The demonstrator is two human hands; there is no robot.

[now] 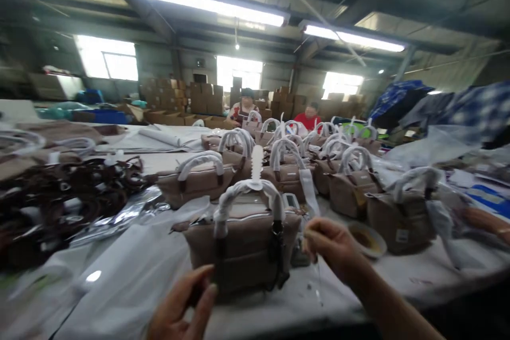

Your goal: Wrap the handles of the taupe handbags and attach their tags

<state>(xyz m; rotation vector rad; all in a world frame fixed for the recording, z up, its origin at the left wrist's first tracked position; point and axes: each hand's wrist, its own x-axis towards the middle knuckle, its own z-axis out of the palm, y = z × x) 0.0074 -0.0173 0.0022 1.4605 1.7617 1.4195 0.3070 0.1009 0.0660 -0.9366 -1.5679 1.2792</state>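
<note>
Hands (337,249), two, one handbag (245,255) between

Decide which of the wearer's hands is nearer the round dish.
Right. The right hand is just beside the dish; the left hand is farther away, at the lower left of the front bag.

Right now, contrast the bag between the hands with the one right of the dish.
The front bag has a toothed white strip above its handles; the right bag shows none. The right bag bears a pale label; the front bag shows none. Both are brownish with wrapped handles.
</note>
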